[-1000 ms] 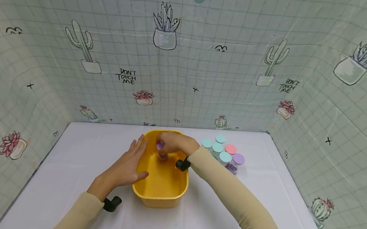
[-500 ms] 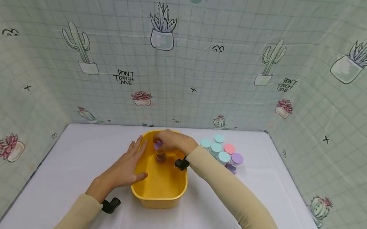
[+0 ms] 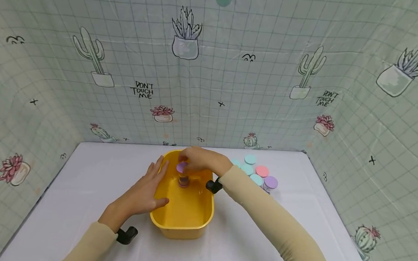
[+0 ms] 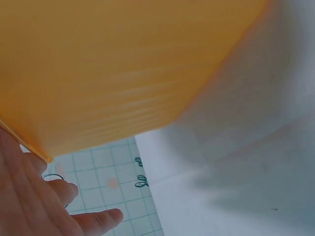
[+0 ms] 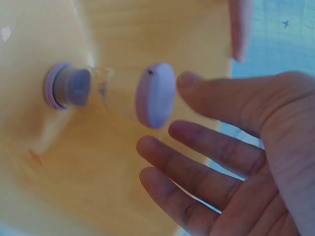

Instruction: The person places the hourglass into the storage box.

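Observation:
Inside the yellow tub (image 3: pixel 185 209) a small clear jar with a purple lid (image 3: pixel 181 167) stands on the floor, towards the far end. Something greyish purple (image 5: pixel 78 86) shows in its lower part. My right hand (image 3: pixel 201 160) is over the tub beside that lid. In the right wrist view its thumb (image 5: pixel 206 96) and fingers are spread, with a small gap between them and the lid (image 5: pixel 155 96). With fingers stretched out, my left hand (image 3: pixel 142 192) rests along the tub's left rim. The left wrist view shows those fingertips (image 4: pixel 106 221) past the tub's wall (image 4: pixel 123 73).
Right of the tub, partly behind my right forearm, stand several similar jars with mint lids (image 3: pixel 250 159), one pink lid (image 3: pixel 262 171) and one purple lid (image 3: pixel 271 182). A white cloth (image 3: pixel 82 170) covers the table. Printed fabric (image 3: pixel 205 77) hangs around its back and sides.
My right hand has loosened from the purple lid and drawn slightly right. The jar stays standing in the tub. My left hand keeps its place on the rim.

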A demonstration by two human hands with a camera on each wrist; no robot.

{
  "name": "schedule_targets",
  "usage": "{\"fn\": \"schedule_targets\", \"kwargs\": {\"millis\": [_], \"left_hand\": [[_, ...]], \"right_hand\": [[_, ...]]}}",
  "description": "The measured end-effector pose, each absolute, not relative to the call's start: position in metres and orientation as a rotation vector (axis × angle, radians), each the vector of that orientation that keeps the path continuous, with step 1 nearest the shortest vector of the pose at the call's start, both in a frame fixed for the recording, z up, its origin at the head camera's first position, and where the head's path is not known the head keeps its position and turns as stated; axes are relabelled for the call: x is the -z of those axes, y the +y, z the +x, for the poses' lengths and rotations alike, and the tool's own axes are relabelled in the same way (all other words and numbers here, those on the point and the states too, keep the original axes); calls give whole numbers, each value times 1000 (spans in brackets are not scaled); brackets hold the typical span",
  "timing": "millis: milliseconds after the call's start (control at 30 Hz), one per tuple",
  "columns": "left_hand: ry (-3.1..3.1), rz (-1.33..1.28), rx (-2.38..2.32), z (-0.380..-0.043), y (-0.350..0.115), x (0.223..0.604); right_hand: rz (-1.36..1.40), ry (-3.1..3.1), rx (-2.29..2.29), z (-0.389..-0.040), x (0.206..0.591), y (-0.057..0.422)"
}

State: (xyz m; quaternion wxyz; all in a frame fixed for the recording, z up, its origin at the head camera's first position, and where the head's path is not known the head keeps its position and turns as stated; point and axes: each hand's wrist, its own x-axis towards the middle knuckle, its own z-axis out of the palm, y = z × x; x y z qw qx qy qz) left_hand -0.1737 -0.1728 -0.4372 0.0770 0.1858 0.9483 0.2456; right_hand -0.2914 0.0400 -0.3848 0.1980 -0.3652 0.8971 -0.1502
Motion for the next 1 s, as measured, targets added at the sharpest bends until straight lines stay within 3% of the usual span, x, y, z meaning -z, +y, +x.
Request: {"fn": "schedule_targets", "kwargs": {"millis": [267,467,1000], "left_hand": [[2841,556,-733,-175,-172,437],[2827,549,-786,-175,-172,438],[2806,522,-810,-175,-171,440]], "right_hand": [[-1102,2517,644,-305,355,74],[-1011,2606,800,-320,346,114],[-726,2756,761,-342,381,213]]}}
